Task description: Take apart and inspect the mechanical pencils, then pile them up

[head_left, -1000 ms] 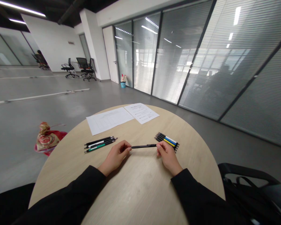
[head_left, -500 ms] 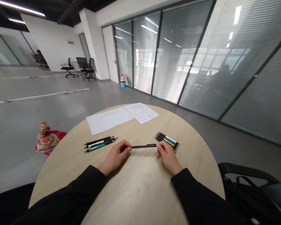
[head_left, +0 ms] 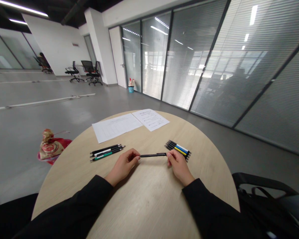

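A slim black pen (head_left: pixel 153 155) with a clip lies level between my two hands, close above the tabletop. My left hand (head_left: pixel 124 164) pinches its left end between thumb and finger. At the other end, my right hand (head_left: pixel 178 165) grips the pen's tip in the same way. Left of my left hand lies a small group of black, white and green pens (head_left: pixel 107 152). Just beyond my right hand, several pens (head_left: pixel 178 147) with white, blue, yellow and black barrels lie side by side, partly hidden by that hand.
Two printed sheets (head_left: pixel 117 126) lie near the far edge of the round wooden table (head_left: pixel 149 205). A red and beige bag (head_left: pixel 51 146) sits off the table's left side. A black chair (head_left: pixel 266 186) stands at the right.
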A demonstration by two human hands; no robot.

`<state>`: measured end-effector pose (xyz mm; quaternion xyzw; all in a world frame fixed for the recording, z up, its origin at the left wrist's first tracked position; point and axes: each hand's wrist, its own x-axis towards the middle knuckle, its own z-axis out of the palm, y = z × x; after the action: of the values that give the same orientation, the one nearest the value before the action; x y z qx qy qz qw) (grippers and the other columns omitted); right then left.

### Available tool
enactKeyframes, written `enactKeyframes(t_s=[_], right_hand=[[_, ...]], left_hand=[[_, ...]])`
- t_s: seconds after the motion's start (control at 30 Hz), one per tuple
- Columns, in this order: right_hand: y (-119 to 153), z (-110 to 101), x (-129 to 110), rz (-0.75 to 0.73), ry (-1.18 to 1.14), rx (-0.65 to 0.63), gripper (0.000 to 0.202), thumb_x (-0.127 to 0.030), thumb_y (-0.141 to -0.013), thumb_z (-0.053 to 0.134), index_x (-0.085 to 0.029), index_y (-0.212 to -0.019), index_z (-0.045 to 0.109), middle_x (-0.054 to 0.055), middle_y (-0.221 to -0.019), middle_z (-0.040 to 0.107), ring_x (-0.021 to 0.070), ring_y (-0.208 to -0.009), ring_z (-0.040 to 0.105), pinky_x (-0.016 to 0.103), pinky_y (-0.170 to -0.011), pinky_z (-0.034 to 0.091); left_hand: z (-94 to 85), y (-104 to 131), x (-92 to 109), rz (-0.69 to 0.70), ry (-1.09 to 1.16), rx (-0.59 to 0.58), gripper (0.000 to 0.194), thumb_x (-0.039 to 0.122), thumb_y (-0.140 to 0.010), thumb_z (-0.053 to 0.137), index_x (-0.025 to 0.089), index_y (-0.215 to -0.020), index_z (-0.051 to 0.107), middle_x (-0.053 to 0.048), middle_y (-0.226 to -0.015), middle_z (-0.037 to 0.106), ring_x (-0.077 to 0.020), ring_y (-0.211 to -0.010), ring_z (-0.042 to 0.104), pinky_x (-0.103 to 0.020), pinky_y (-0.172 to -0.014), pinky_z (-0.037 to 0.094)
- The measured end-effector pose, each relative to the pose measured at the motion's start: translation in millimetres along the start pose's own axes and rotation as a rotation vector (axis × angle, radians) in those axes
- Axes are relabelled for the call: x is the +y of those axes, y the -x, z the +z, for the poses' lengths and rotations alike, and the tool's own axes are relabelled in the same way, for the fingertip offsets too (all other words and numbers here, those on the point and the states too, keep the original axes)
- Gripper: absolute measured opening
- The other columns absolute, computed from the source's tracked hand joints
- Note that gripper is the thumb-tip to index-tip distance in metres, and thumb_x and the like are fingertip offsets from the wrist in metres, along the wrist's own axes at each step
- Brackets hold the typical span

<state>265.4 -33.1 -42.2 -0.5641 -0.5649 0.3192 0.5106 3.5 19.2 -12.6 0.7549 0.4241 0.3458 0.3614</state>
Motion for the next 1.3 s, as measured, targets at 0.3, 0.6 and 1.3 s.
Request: enactKeyframes(t_s=[0.3,0.6,1.3], right_hand=[[-1,2,4,0.015,-0.018,0.005,0.031,-0.046,-0.095,0.050,-0.021,-0.077,0.054,-0.003,-0.058,0.053,0.0144,-0.054,0.051,0.026,-0.057,0.040],[-1,2,7,0.015,0.025,-0.017,0.026,-0.040,-0.095,0.049,-0.020,-0.079,0.056,-0.003,-0.060,0.055,0.0147,-0.057,0.053,0.026,-0.060,0.042],[-1,1,2,-0.003,0.125,-0.121,0.021,-0.029,-0.088,0.054,-0.017,-0.093,0.071,0.000,-0.070,0.061,0.0154,-0.064,0.054,0.026,-0.060,0.039]], left_hand=[[0.3,0,1,-0.008,0.001,-0.009,0.020,0.036,-0.089,0.059,0.017,-0.083,0.061,0.000,-0.073,0.060,-0.0162,-0.068,0.054,-0.028,-0.065,0.041],[0.4,0,3,-0.013,-0.001,0.006,0.020,0.036,-0.088,0.060,0.017,-0.083,0.062,0.000,-0.073,0.061,-0.0162,-0.068,0.054,-0.027,-0.064,0.041],[2.6,0,5,-0.013,0.027,-0.049,0.019,0.037,-0.087,0.060,0.018,-0.088,0.062,-0.001,-0.078,0.063,-0.0175,-0.072,0.056,-0.029,-0.068,0.044]])
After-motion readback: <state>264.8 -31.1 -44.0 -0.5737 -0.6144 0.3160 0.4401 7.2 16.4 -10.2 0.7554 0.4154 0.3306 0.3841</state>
